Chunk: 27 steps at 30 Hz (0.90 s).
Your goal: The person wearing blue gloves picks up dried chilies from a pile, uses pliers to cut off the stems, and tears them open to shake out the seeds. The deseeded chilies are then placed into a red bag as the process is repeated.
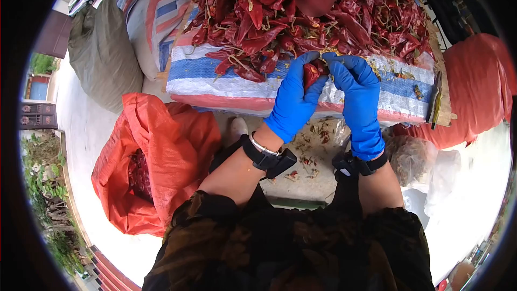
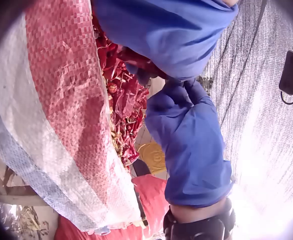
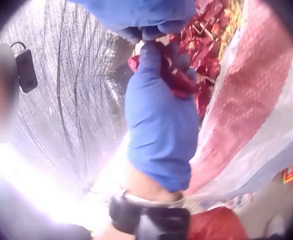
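Dried red peppers (image 1: 311, 75) are held in my blue-gloved left hand (image 1: 298, 97), its fingers curled round them. In the right wrist view the peppers (image 3: 179, 80) show between the thumb and fingers of the left hand (image 3: 159, 115). My right hand (image 1: 358, 97), also gloved in blue, meets the left fingertips and pinches at the peppers' stem end; the fingers hide the exact contact. Both hands are over the near edge of a striped woven sheet (image 1: 215, 86), just in front of a large heap of dried red peppers (image 1: 258, 27).
An open red sack (image 1: 161, 156) with peppers inside stands at the lower left. A grey-green sack (image 1: 102, 48) is behind it, and a full red sack (image 1: 474, 86) at the right. A dark-and-yellow tool (image 1: 435, 101) lies at the sheet's right edge. Scraps (image 1: 309, 161) litter the ground.
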### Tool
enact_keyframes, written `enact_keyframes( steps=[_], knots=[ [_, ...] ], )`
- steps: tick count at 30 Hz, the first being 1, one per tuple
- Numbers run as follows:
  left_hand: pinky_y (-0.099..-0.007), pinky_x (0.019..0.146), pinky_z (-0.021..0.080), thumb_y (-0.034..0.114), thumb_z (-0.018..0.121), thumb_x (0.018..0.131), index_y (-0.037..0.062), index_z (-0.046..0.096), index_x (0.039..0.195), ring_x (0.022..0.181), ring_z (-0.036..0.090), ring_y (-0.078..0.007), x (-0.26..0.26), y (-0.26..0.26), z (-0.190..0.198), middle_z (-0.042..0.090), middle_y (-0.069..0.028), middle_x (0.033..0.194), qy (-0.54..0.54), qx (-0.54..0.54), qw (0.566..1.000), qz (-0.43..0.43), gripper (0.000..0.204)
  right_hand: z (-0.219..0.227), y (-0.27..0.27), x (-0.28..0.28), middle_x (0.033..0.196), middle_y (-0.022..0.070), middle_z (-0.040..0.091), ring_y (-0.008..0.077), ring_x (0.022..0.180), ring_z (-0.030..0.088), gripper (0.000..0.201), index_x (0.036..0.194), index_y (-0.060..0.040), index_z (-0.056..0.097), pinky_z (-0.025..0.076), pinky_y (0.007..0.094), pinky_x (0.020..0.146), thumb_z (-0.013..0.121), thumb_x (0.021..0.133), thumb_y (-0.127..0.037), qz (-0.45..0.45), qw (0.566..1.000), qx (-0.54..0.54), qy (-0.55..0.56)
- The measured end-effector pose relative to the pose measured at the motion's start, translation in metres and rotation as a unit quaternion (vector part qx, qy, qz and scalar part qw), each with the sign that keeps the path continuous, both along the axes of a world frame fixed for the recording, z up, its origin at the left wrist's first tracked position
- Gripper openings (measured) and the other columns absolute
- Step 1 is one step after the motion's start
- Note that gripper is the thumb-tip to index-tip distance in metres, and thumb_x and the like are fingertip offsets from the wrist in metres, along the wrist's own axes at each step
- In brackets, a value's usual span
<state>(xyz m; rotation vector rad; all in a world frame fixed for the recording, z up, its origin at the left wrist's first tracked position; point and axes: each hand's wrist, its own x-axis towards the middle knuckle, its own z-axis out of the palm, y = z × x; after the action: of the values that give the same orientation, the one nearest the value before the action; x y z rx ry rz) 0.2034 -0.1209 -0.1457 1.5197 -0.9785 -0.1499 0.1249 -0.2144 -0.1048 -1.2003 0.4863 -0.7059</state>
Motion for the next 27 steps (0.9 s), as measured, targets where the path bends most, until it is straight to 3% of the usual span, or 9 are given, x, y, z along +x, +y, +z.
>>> enact_keyframes(
  steps=[1, 2, 5, 9, 11, 13, 15, 17, 27],
  knots=[
    [-0.0254, 0.07, 0.045, 0.004, 0.055, 0.081, 0.0043, 0.039, 0.121, 0.078, 0.052, -0.0134, 0.0, -0.001, 0.0, 0.052, -0.0073, 0.102, 0.091, 0.006, 0.996, -0.019, 0.042, 0.003, -0.001, 0.001, 0.082, 0.0022, 0.061, 0.0058, 0.07, 0.051, 0.006, 0.086, -0.0021, 0.061, 0.043, 0.0195, 0.065, 0.059, 0.081, -0.004, 0.008, 0.999, -0.042, -0.014],
    [-0.0301, 0.082, 0.042, 0.006, 0.055, 0.082, 0.0015, 0.04, 0.117, 0.097, 0.053, -0.0217, -0.001, -0.001, 0.001, 0.051, -0.0137, 0.11, 0.135, -0.005, 0.989, -0.053, 0.038, 0.006, -0.005, -0.001, 0.085, 0.0015, 0.059, 0.0072, 0.077, 0.053, 0.006, 0.085, -0.0021, 0.061, 0.043, 0.0205, 0.074, 0.059, 0.08, -0.001, 0.031, 0.999, -0.034, -0.003],
    [-0.0307, 0.077, 0.044, 0.01, 0.057, 0.082, 0.0004, 0.042, 0.114, 0.089, 0.056, -0.0217, -0.006, -0.003, 0.004, 0.055, -0.0138, 0.101, 0.202, -0.025, 0.974, -0.095, 0.037, -0.009, -0.018, -0.007, 0.084, 0.0009, 0.058, 0.0071, 0.074, 0.052, 0.01, 0.087, -0.0019, 0.061, 0.043, 0.0212, 0.071, 0.06, 0.077, 0.001, 0.05, 0.984, -0.17, -0.015],
    [-0.0305, 0.071, 0.045, 0.015, 0.06, 0.081, -0.0001, 0.044, 0.109, 0.081, 0.058, -0.0213, -0.004, -0.006, -0.006, 0.058, -0.0142, 0.09, 0.16, 0.051, 0.981, -0.101, 0.035, -0.009, -0.019, -0.009, 0.077, -0.0002, 0.056, 0.0063, 0.068, 0.05, 0.01, 0.088, -0.0013, 0.062, 0.042, 0.0202, 0.064, 0.06, 0.078, -0.002, 0.0, 0.95, -0.311, 0.014],
    [-0.0297, 0.067, 0.045, 0.018, 0.062, 0.08, 0.0002, 0.046, 0.107, 0.077, 0.059, -0.0206, -0.002, -0.004, -0.006, 0.059, -0.0151, 0.083, 0.156, 0.051, 0.981, -0.104, 0.036, -0.005, -0.018, -0.013, 0.071, -0.0013, 0.054, 0.005, 0.059, 0.044, 0.009, 0.086, -0.0013, 0.062, 0.036, 0.0189, 0.054, 0.057, 0.081, -0.008, 0.065, 0.996, -0.02, 0.052],
    [-0.0265, 0.067, 0.046, 0.014, 0.06, 0.082, 0.0018, 0.047, 0.107, 0.078, 0.056, -0.0151, -0.002, -0.001, -0.004, 0.058, -0.01, 0.087, 0.166, 0.043, 0.978, -0.115, 0.031, -0.007, -0.018, -0.013, 0.07, -0.0016, 0.054, 0.0044, 0.054, 0.04, 0.011, 0.087, -0.0017, 0.062, 0.032, 0.0185, 0.05, 0.056, 0.082, -0.01, 0.089, 0.993, 0.076, 0.017],
    [-0.0233, 0.068, 0.046, 0.009, 0.058, 0.083, 0.0033, 0.047, 0.108, 0.079, 0.054, -0.0096, -0.005, 0.0, -0.006, 0.057, -0.005, 0.091, 0.174, 0.036, 0.976, -0.127, 0.027, -0.012, -0.02, -0.013, 0.069, -0.0019, 0.054, 0.0038, 0.05, 0.036, 0.012, 0.087, -0.002, 0.061, 0.028, 0.0181, 0.046, 0.055, 0.083, -0.012, 0.111, 0.979, 0.172, -0.02],
    [-0.0247, 0.071, 0.048, 0.007, 0.058, 0.083, 0.0038, 0.047, 0.109, 0.084, 0.055, -0.0111, -0.008, -0.002, -0.01, 0.056, -0.0065, 0.1, 0.209, -0.106, 0.961, -0.148, 0.029, -0.02, -0.025, -0.013, 0.07, -0.0025, 0.055, 0.003, 0.046, 0.031, 0.012, 0.091, -0.0034, 0.06, 0.025, 0.0187, 0.042, 0.054, 0.084, -0.011, 0.185, 0.919, 0.339, -0.075],
    [-0.0243, 0.075, 0.046, 0.007, 0.061, 0.081, 0.0045, 0.047, 0.111, 0.088, 0.054, -0.0114, -0.009, 0.004, -0.01, 0.055, -0.0053, 0.104, 0.19, -0.114, 0.961, -0.162, 0.033, -0.023, -0.024, -0.013, 0.067, -0.0038, 0.052, 0.0023, 0.041, 0.025, 0.016, 0.094, -0.0041, 0.06, 0.02, 0.0175, 0.038, 0.053, 0.085, -0.015, 0.179, 0.867, 0.464, -0.04]
  ],
)
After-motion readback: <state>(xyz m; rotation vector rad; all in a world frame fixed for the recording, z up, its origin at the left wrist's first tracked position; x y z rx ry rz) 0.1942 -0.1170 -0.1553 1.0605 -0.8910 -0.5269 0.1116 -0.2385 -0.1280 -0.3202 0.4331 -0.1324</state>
